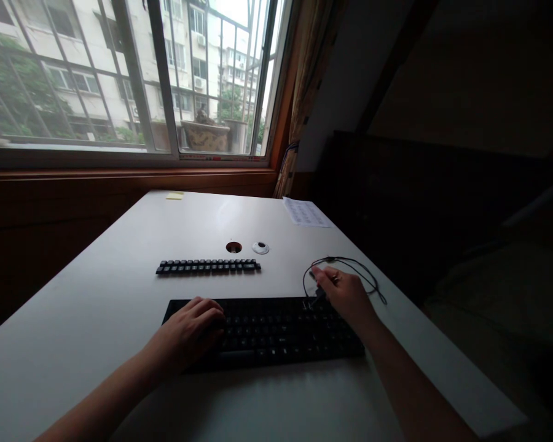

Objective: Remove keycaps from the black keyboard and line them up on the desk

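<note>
A black keyboard [276, 334] lies on the white table in front of me. My left hand [196, 325] rests over its left part, fingers loosely bent and laid on the keys, the thumb hidden. Above the upper right part of the keyboard, my right hand [345, 293] is closed round the dark handle of what looks like a keycap puller [319, 296]. Its thin metal prongs point down at the keys. Past the keyboard, loose black keycaps [207, 266] stand in two neat rows. Behind my right hand loops a thin black cable [371, 276].
The white table [74, 307] has a round cable hole [233, 247] with its white cover [260, 247] beside it. A yellow sticky note [175, 196] lies at the far left edge, a printed sheet [306, 212] at the far right. A barred window [203, 80] is beyond.
</note>
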A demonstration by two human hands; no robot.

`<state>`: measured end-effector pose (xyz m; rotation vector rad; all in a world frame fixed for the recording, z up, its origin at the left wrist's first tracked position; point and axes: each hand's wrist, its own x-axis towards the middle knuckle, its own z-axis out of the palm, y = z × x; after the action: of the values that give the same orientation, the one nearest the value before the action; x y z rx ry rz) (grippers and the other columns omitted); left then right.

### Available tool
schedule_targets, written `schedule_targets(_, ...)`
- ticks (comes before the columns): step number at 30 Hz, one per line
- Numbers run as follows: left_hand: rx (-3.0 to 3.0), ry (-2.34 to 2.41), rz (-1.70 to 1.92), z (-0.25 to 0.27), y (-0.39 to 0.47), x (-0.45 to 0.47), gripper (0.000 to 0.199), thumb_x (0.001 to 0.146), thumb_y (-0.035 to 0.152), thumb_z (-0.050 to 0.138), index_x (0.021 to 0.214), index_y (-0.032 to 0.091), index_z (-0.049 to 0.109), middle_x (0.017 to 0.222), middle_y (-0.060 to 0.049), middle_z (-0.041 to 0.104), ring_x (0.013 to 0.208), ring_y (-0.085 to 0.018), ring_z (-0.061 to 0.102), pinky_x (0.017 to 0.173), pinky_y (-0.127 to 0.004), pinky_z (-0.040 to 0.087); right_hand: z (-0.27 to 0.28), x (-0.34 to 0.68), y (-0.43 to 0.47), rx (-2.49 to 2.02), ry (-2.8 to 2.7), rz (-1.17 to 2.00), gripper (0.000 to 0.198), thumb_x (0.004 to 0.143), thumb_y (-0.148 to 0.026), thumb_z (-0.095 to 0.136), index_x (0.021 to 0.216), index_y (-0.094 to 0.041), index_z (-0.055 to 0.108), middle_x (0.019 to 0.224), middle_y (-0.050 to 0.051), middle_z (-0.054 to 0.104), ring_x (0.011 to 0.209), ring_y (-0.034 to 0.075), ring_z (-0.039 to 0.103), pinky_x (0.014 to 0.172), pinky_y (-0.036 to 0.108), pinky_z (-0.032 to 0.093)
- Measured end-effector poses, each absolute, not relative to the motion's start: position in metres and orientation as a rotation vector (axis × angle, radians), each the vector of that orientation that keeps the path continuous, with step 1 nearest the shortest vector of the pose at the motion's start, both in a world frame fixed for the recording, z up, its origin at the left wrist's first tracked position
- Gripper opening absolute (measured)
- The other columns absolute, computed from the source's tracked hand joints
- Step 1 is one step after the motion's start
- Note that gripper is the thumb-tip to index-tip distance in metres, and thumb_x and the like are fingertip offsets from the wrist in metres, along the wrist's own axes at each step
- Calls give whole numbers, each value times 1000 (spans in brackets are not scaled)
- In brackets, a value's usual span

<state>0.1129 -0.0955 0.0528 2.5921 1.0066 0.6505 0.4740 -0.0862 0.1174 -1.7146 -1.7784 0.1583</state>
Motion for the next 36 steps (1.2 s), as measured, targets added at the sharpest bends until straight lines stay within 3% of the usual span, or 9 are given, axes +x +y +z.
schedule_targets(12, 2593, 1000, 644, 52, -95, 112, 16, 92, 20, 56, 108, 23, 60, 113, -6, 61, 103, -23, 57, 89, -41, 52, 93, 453, -94, -1749, -1957, -74, 40, 92, -46, 48, 62, -20, 55, 55, 1, 58, 55, 16, 58, 58, 27, 34)
schedule_targets(21, 2604, 969, 674, 55, -95, 111, 16, 92, 19, 56, 108, 22, 60, 112, -7, 61, 102, -23, 57, 87, -41, 54, 78, 479, -92, -1749, -1507, 640, 42, 88, -55, 48, 70, -20, 62, 43, -4, 50, 34, 12, 49, 35, 21, 36)
schedule_targets(36, 2591, 980, 651, 54, -94, 112, 15, 93, 19, 56, 107, 22, 60, 112, -6, 62, 102, -22, 57, 88, -41, 53, 73, 485, -88, -1729, -1428, 673, 41, 86, -54, 51, 68, -18, 63, 41, -4, 49, 33, 11, 47, 33, 19, 35)
